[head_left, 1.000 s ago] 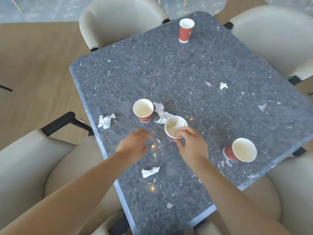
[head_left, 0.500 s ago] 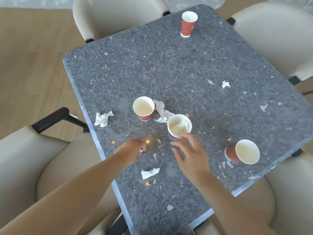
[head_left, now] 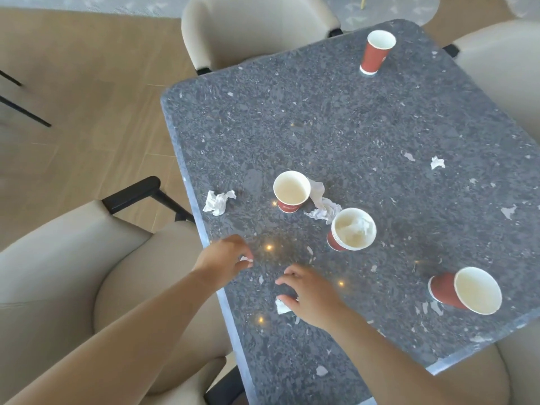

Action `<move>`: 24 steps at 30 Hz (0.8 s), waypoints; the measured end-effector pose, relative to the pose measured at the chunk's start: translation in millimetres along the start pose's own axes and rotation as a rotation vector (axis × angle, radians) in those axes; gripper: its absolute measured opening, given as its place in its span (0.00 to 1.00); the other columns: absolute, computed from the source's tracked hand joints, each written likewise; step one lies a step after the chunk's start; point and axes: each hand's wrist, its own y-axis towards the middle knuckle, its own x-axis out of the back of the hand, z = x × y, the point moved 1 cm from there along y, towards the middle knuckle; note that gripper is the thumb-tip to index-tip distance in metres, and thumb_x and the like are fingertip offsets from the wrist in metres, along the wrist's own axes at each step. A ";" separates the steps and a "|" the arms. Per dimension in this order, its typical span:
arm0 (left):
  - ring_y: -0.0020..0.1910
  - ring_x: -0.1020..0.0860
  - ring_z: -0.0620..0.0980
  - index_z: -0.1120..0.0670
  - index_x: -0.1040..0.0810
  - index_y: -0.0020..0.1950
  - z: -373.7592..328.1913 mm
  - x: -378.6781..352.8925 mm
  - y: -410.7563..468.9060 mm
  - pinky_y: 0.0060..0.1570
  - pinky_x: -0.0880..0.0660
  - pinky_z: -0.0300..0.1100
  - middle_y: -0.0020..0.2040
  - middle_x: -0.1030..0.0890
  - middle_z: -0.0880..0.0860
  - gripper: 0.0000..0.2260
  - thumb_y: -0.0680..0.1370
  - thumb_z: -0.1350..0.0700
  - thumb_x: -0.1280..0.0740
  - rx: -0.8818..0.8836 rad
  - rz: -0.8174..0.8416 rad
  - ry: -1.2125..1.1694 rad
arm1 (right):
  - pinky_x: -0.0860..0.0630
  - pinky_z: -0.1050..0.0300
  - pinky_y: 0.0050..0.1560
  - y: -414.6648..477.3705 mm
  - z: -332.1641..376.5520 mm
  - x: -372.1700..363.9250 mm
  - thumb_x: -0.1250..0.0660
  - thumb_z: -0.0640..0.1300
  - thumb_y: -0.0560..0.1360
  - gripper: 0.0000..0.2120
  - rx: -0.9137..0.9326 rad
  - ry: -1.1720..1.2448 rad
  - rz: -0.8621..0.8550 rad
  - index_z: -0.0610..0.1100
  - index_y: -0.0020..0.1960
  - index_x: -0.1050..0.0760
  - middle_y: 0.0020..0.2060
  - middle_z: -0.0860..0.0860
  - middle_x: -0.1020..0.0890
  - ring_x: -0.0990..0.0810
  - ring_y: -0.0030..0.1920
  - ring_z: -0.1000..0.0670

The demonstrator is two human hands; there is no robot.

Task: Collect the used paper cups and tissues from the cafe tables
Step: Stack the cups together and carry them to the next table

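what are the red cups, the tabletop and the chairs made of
The red cups look like paper: matte red walls, pale inner lining, thin rolled rims. The tabletop looks like polished dark grey stone or a stone-look composite: speckled grain, small lights mirrored in it. The chairs have smooth beige upholstery, fabric or faux leather, I cannot tell which.
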 end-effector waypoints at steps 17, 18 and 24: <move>0.69 0.38 0.55 0.47 0.19 0.49 36.8 37.9 54.0 0.61 0.31 0.55 0.70 0.35 0.52 0.05 0.75 0.54 0.33 0.125 -0.179 0.097 | 0.28 0.53 0.41 73.7 23.7 54.9 0.35 0.46 0.75 0.06 -0.045 0.161 -0.310 0.43 0.45 0.26 0.45 0.49 0.23 0.26 0.45 0.48; 0.68 0.37 0.56 0.49 0.19 0.49 39.2 39.2 59.2 0.61 0.31 0.53 0.71 0.37 0.53 0.05 0.76 0.55 0.33 0.163 -0.153 0.081 | 0.27 0.51 0.42 77.2 26.2 60.5 0.35 0.44 0.76 0.05 -0.033 0.185 -0.338 0.42 0.45 0.26 0.44 0.48 0.23 0.26 0.45 0.47; 0.53 0.23 0.57 0.53 0.20 0.53 34.9 36.3 74.8 0.53 0.26 0.46 0.58 0.25 0.56 0.11 0.76 0.64 0.37 0.179 -0.005 0.178 | 0.27 0.50 0.40 84.5 26.5 80.2 0.37 0.41 0.77 0.05 -0.021 0.252 -0.436 0.40 0.45 0.26 0.43 0.48 0.23 0.26 0.43 0.47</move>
